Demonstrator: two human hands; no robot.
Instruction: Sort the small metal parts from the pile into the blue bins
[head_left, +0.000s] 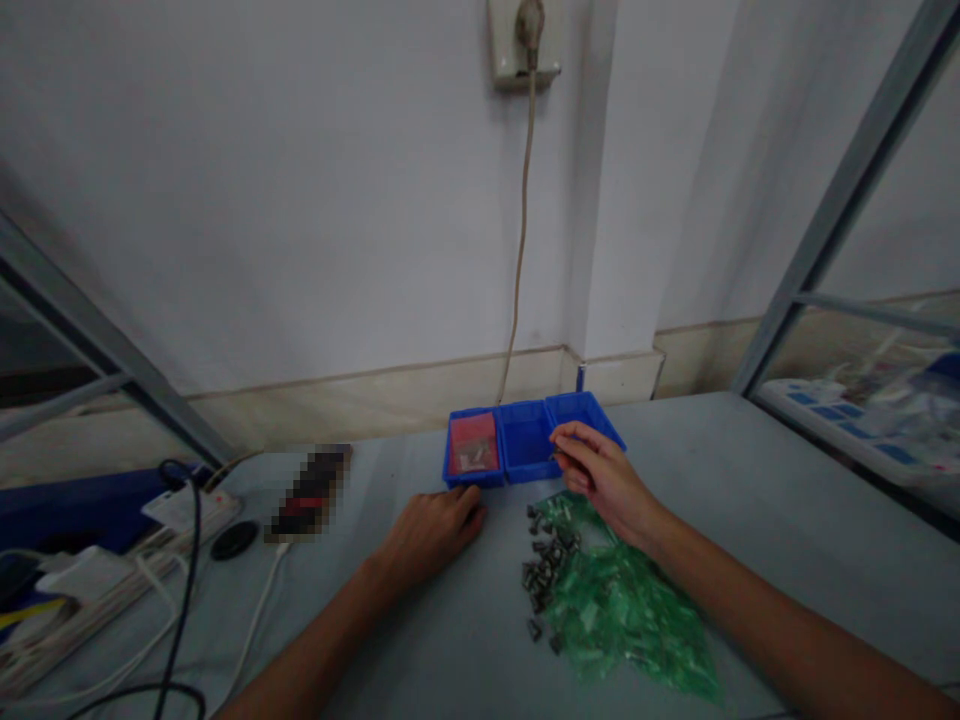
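My right hand point(600, 475) hovers by the right side of the middle blue bin point(527, 440). Its thumb and fingers pinch a small, dark metal piece point(556, 455), mostly covered by the fingertips. On the table, my left hand point(442, 522) rests loosely curled just in front of the left blue bin point(474, 480), with nothing seen in it. Its fingertips are partly hidden. Below my right hand lies a heap of small grey metal parts point(551, 565), next to and partly on a crumpled green plastic bag point(630, 615).
The left bin holds a red card point(474, 430) and a small clear packet point(474, 456). A third blue bin point(581, 405) adjoins on the right. A blurred-out phone point(311, 492), black disc point(235, 540), power strip point(45, 650) and cables occupy the left. Wall and metal frame posts border the table.
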